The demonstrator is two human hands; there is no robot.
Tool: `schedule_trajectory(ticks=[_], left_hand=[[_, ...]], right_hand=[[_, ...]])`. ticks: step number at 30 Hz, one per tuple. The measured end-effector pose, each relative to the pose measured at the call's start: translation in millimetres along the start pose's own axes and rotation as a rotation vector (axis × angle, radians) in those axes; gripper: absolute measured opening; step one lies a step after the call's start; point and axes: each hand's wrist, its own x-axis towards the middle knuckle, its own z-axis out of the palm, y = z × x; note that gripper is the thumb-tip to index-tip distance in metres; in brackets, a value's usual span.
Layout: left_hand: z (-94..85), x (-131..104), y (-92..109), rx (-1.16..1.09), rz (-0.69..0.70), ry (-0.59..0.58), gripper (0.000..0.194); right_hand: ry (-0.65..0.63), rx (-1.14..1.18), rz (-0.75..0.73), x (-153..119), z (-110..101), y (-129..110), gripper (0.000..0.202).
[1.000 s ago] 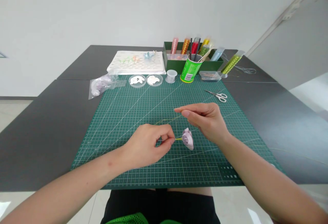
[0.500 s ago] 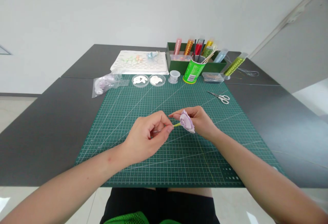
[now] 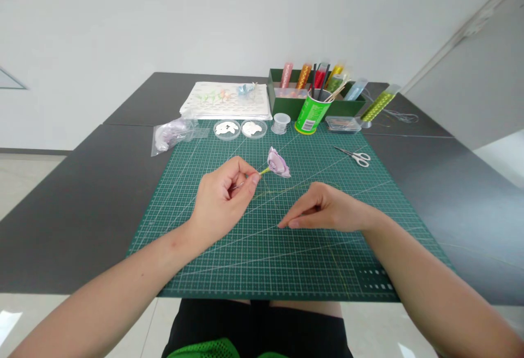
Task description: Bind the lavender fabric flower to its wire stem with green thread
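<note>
My left hand [image 3: 223,197] pinches the thin green stem of a pale lilac artificial flower [image 3: 278,162] between thumb and forefinger. The bloom points to the right, held above the green cutting mat [image 3: 229,270]. Part of the stem or wire passes into the curled fingers and is hidden there. To the right and nearer to me is my right hand [image 3: 327,208], its thumb and fingers drawn together in a pinch low over the mat. Whatever lies between those fingertips, if anything, is too small to make out. Faint yellow-green thread [image 3: 268,193] shows near the flower.
White-handled scissors [image 3: 360,158] lie at the mat's right. Along the back stand two dishes of white pieces [image 3: 226,129], a small lidded tub [image 3: 280,123], a green can of sticks [image 3: 311,113] and a dark green box [image 3: 274,93]. A plastic bag [image 3: 172,133] lies left.
My left hand has moved up and to the left with the flower. My right hand has come away from beside the bloom, down toward me.
</note>
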Motion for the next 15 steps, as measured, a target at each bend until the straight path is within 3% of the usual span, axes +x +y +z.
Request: schedule_trajectory(ticks=[8, 15], left_hand=[[6.4, -1.6, -4.7, 0.247, 0.051, -0.081, 0.015], [17.2, -11.7, -9.8, 0.344, 0.089, -0.359, 0.012]], right_hand=[[-0.044, 0.055, -0.119, -14.8, 6.3, -16.5, 0.023], [0.191, 0.123, -0.219, -20.0, 5.0, -20.8, 0.018]])
